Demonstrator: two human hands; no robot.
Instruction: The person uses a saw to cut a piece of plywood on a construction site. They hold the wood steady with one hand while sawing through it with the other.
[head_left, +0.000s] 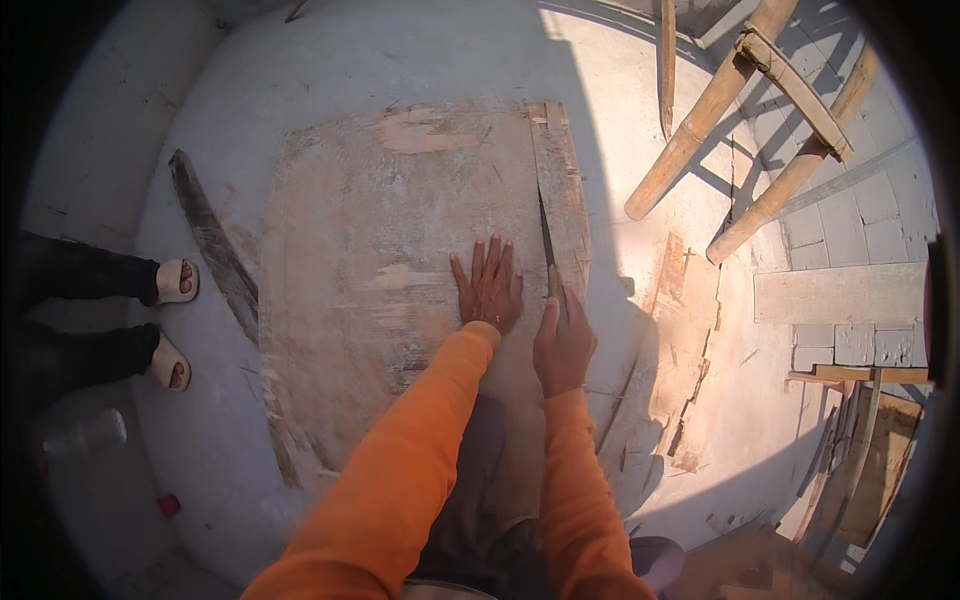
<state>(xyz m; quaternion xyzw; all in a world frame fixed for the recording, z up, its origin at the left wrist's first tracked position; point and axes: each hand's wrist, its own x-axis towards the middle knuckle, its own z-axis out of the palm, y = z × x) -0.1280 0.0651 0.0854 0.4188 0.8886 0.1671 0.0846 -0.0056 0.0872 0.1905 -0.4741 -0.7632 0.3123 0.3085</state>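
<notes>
A worn, peeling sheet of plywood [340, 220] lies on the floor in front of me. My left hand [490, 290] rests flat on it, palm down, fingers spread. Just to the right, my right hand [564, 345] is closed round the near end of a tool with a long, narrow dark blade [547, 230]. The blade points away from me and tapers toward its far end; I cannot tell its exact kind. It lies along a line between the main sheet and a narrow strip [567, 190] at the sheet's right edge.
At left stands another person in sandals [176, 282], near a dark wood strip [213, 235]. A bamboo ladder [690, 130] leans at the upper right. Broken wood pieces [690, 380] lie right of the sheet, and planks [870, 460] stand farther right. A clear bottle [90, 432] is at lower left.
</notes>
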